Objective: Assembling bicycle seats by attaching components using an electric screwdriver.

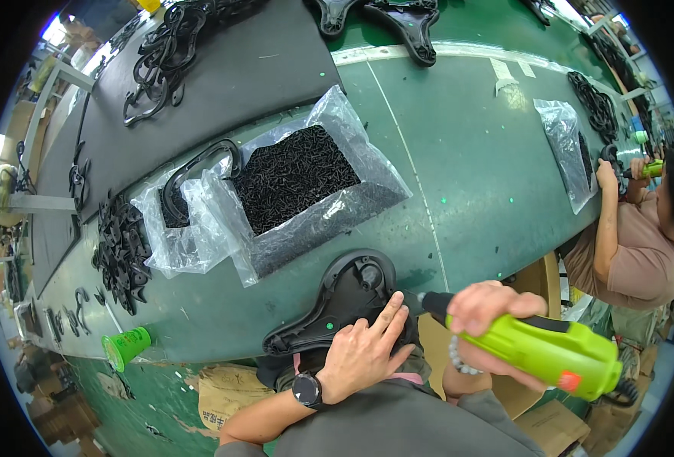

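A black bicycle-saddle-shaped plastic part [329, 305] lies at the table's near edge, hollow side up, with a round post inside its wide end. Across its near right side rests my left hand [364, 350], fingers stretched out and a dark watch on the wrist. My right hand [489, 324] is wrapped round a lime-green power screwdriver [562, 354], held level to the right of the part. The tool's dark nose points left, close to my left fingertips; its bit tip is too small to make out.
Beyond the part lies an open plastic bag of black screws [299, 175], beside a smaller bag [200, 232] under a curved black trim piece [177, 179]. Small black parts [122, 251] and a green cup [126, 348] sit left. A co-worker [634, 251] works at right.
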A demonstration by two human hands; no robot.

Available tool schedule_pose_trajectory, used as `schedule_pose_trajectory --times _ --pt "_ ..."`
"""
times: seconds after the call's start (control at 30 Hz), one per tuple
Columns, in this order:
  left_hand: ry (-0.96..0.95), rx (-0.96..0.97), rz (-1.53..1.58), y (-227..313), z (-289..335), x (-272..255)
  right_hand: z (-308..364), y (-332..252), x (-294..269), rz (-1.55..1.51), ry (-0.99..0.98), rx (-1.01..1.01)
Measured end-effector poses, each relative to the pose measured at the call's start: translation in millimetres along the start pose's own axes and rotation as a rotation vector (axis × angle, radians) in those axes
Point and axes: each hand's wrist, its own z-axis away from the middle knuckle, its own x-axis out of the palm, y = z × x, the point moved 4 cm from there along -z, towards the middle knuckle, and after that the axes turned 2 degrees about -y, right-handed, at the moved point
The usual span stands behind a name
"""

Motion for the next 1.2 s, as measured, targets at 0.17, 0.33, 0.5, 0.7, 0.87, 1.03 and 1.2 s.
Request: schedule_pose_trajectory --times 0.17,0.33,0.5,0.7,0.87,1.03,1.2 --pt "0.003 -0.010 0.042 -1.5 0.5 1.0 5.2 29.7 3.9 -0.032 -0.090 0.041" --pt "0.000 -0.019 0.058 -2.5 1.0 1.5 8.6 37.4 4.5 -0.062 -0.110 0.118" --pt "0.019 -0.028 0.080 -5.7 3.4 6.1 12.1 42.0 17.4 0.131 -0.208 0.072" --pt "0.017 -0.030 0.104 -8.0 5.5 11.0 13.9 43.2 19.2 0.339 -0.181 0.142" --pt "0.036 -0.005 0.049 -15.3 4.2 2.3 -4.1 33.2 41.5 0.225 -0.183 0.113" --pt "-0.046 0.008 0.065 -26.5 -13.0 -11.9 -28.7 40.9 42.0 0.602 -0.122 0.258" --pt "-0.045 0.080 0.181 -14.1 -13.0 -17.7 -34.5 12.1 34.1 -0.168 0.075 0.228"
